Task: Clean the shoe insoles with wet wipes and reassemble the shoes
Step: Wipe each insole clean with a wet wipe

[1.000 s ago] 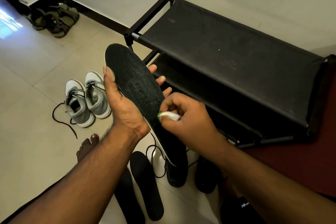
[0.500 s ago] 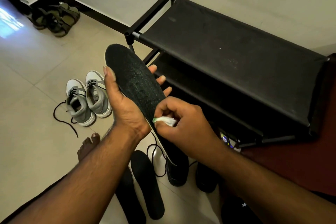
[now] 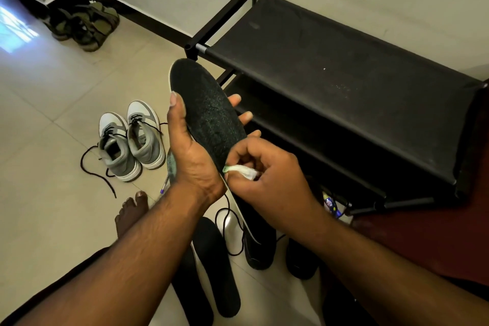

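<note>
Behind right hand [image 3: 267, 182], insole [image 3: 209, 119] heel hidden, wipe [image 3: 242, 170] bunched

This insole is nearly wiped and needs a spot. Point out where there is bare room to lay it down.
Free: the black shoe rack top shelf is bare, and the tile floor between the grey sneakers and the olive sandals. Crowded: the floor below both hands, with two black insoles, black shoes and loose laces.

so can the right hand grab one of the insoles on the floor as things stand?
Probably not yet. The right hand is pinching the wet wipe against the held insole. The floor insoles lie uncovered below the forearms, so the path looks free once the wipe is dropped.
</note>
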`<state>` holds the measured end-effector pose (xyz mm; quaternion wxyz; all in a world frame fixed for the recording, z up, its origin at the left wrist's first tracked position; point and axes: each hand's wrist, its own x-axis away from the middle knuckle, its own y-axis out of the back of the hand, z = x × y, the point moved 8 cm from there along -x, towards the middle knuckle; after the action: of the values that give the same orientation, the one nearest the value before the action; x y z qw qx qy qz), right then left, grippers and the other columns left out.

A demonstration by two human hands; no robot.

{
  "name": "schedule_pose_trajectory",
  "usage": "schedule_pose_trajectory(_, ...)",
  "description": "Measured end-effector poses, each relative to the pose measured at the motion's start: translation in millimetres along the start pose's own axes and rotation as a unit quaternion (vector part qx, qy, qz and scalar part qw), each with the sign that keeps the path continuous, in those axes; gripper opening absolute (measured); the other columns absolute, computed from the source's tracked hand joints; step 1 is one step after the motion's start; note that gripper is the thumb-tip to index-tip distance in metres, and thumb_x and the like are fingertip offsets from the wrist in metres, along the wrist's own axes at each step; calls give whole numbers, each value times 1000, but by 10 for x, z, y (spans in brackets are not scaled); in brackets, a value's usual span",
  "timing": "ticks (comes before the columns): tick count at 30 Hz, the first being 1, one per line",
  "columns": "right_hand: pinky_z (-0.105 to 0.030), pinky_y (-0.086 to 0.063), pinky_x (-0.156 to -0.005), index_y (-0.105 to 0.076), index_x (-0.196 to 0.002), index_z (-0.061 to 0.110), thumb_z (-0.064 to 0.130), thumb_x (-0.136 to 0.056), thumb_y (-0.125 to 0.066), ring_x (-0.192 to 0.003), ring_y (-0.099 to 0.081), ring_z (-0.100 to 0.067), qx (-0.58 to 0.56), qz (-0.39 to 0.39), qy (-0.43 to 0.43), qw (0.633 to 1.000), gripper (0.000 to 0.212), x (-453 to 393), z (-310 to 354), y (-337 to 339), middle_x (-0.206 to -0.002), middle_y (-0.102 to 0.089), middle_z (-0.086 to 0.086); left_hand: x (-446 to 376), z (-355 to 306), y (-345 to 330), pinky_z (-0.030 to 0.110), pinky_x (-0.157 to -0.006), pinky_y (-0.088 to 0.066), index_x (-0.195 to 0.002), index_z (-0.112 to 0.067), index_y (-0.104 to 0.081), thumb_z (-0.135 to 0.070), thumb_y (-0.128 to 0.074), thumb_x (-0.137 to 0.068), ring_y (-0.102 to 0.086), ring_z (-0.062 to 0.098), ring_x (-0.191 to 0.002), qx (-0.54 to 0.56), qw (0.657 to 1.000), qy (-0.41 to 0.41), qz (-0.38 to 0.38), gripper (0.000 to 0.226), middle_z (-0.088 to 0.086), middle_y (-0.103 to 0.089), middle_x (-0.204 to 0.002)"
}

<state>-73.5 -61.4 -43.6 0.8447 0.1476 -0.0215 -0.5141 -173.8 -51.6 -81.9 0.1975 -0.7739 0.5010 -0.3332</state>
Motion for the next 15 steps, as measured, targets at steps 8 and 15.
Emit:
schedule_pose_trajectory(8, -17, -44, -56, -60, -74, 11, -5, -73, -64, -60, -53, 0, -5, -88, -112, 990, 17, -75, -394, 284, -69, -61, 10, 26, 10, -54, 45, -81, -55, -142, -2, -45, -70, -29, -91, -59, 35, -106, -5, 1000, -6, 15, 87, 20, -60, -125)
schedule_pose_trajectory(15, -19, -41, -53, -61, -75, 12, -6, -72, -66, -55, -50, -4, -12, -22, -29, 999, 19, -28, -80, 75, -66, -57, 6, 19, -21, -32, 61, -99, -45, -132, -8, -55, -69, -28, -93, -60, 37, -103, 1, 1000, -20, 6, 77, 19, -64, -118)
